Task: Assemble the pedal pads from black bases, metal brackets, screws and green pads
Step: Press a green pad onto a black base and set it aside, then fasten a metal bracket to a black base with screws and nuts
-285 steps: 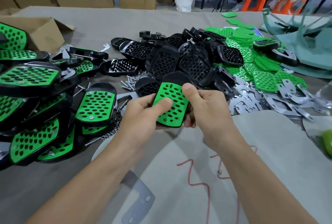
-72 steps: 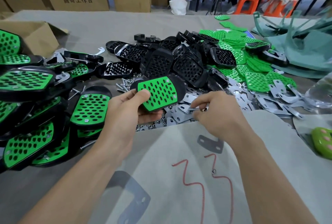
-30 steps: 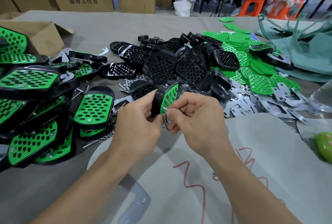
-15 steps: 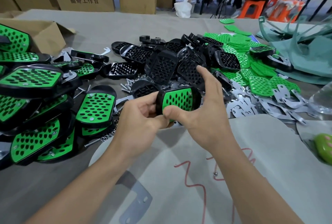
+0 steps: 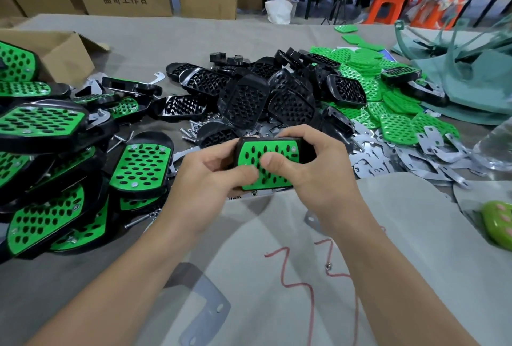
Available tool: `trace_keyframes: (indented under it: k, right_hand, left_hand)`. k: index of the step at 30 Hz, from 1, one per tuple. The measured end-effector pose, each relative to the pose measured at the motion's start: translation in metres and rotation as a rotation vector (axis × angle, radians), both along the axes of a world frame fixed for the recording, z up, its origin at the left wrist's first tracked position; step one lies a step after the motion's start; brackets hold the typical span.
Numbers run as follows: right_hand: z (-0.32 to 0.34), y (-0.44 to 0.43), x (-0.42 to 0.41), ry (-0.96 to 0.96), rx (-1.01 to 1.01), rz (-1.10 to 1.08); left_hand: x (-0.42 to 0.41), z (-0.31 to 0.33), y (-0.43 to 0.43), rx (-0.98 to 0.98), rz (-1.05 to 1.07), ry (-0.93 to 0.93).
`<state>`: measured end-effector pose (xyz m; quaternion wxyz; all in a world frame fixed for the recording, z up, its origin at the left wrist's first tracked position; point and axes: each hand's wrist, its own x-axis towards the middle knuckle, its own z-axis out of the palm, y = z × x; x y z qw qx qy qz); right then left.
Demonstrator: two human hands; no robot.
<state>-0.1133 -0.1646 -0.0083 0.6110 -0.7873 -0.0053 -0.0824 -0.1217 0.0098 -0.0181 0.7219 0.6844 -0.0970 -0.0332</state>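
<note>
Green and perforated, the pad (image 5: 273, 151) is sitting face-up in its black base (image 5: 307, 151), and both hands are holding this one piece between them just over the cloth-covered counter (image 5: 194, 38). The left hand (image 5: 207, 176) is gripping the left end, with its fingers curled underneath and its thumb lying across the near left part of the green face. The right hand (image 5: 313, 176) is wrapping the right end, with its fingers curling over the far edge of the base and its thumb pressing near the middle of the pad. The two thumbs are lying just beside each other. Beyond the hands a heap of bare black bases (image 5: 243, 99) is lying, with loose screws (image 5: 191, 130) scattered at its near left edge. To the right of the right hand flat metal brackets (image 5: 388, 157) are spreading out, and further beyond them loose green pads (image 5: 396, 126) are piling up. To the left of the left hand finished pedal pads (image 5: 141, 165) are stacking up against one another, and a cardboard box (image 5: 66, 51) is standing well beyond them.
</note>
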Motion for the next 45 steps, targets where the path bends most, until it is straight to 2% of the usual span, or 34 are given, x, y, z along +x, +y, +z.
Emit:
trace_keyframes:
  k: [3, 5, 9, 12, 13, 17, 20, 23, 25, 27, 30, 32, 34, 37, 39, 42, 45]
  right_hand:
    - [0.006, -0.01, 0.002, 0.117, 0.219, 0.141]
    - [0.009, -0.015, 0.004, 0.145, 0.297, 0.176]
    - [0.001, -0.012, 0.006, 0.101, 0.163, 0.021]
    - [-0.003, -0.013, 0.009, 0.083, 0.109, -0.049]
    - [-0.002, -0.014, 0.009, 0.084, 0.118, -0.035]
    - [0.0, -0.021, 0.009, 0.135, 0.135, 0.083]
    - [0.002, -0.026, 0.008, 0.189, 0.227, 0.249]
    - [0.003, -0.028, 0.004, 0.1, 0.128, 0.355]
    - [0.007, -0.027, -0.001, 0.01, 0.063, 0.326]
    - [0.01, -0.026, -0.008, -0.093, 0.014, 0.266]
    - [0.006, -0.023, -0.026, -0.2, -0.114, 0.138]
    - [-0.003, -0.021, -0.044, -0.263, -0.3, 0.057]
    - [-0.013, -0.019, -0.06, -0.379, -0.536, 0.011]
    - [-0.023, -0.021, -0.073, -0.572, -0.777, 0.072]
    - [-0.026, -0.025, -0.081, -0.593, -0.865, 0.177]
    - [-0.031, -0.034, -0.094, -0.538, -0.864, 0.252]
    - [-0.027, -0.041, -0.102, -0.322, -0.736, 0.315]
  left_hand:
    - [0.004, -0.001, 0.004, -0.106, 0.067, 0.099]
    - [0.004, 0.0, 0.005, -0.115, 0.077, 0.146]
    - [0.003, 0.0, 0.002, -0.014, 0.047, 0.15]
    - [0.002, 0.002, 0.004, 0.224, 0.087, -0.004]
    - [0.002, 0.003, 0.005, 0.235, 0.092, -0.015]
    - [0.002, 0.007, 0.008, 0.152, 0.118, 0.087]
    - [0.001, 0.013, 0.007, 0.131, 0.153, 0.141]
    - [-0.002, 0.017, 0.009, 0.119, 0.181, 0.12]
    - [-0.007, 0.021, 0.009, 0.111, 0.175, 0.094]
    - [-0.015, 0.025, 0.009, 0.163, 0.168, 0.025]
    - [-0.025, 0.024, 0.013, 0.399, 0.184, -0.119]
    - [-0.037, 0.021, 0.015, 0.688, 0.264, -0.231]
    - [-0.05, 0.016, 0.014, 0.979, 0.398, -0.424]
    - [-0.067, 0.004, 0.012, 1.198, 0.446, -0.733]
    - [-0.076, -0.003, 0.013, 1.242, 0.409, -0.851]
    - [-0.086, -0.013, 0.017, 1.193, 0.325, -0.927]
    - [-0.099, -0.02, 0.022, 1.146, 0.25, -0.885]
